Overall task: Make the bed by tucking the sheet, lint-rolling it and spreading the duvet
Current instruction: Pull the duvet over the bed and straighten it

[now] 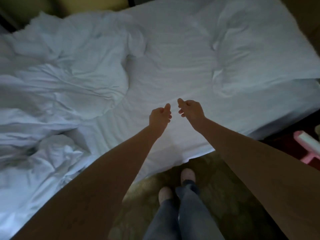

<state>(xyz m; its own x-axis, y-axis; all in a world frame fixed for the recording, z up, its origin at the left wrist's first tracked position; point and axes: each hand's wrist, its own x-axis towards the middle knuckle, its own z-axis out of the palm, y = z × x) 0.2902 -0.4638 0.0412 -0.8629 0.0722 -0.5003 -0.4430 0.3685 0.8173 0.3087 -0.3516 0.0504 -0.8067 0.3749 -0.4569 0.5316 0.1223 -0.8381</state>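
A white sheet (pixel 173 70) covers the mattress, with ripples near the close edge. The white duvet (pixel 69 71) lies crumpled in a heap over the left half of the bed. My left hand (pixel 160 116) and my right hand (pixel 190 110) are stretched out side by side above the sheet near the bed's close edge. On both hands the fingers are curled in and the thumb sticks out. No fabric shows in either hand. A pink lint roller (pixel 306 146) with a white roll lies at the right edge, off the bed.
A white pillow (pixel 251 58) lies at the right end of the bed. I stand on patterned carpet (pixel 221 179) at the bed's side, my feet (pixel 187 175) close to the mattress edge. The room is dim.
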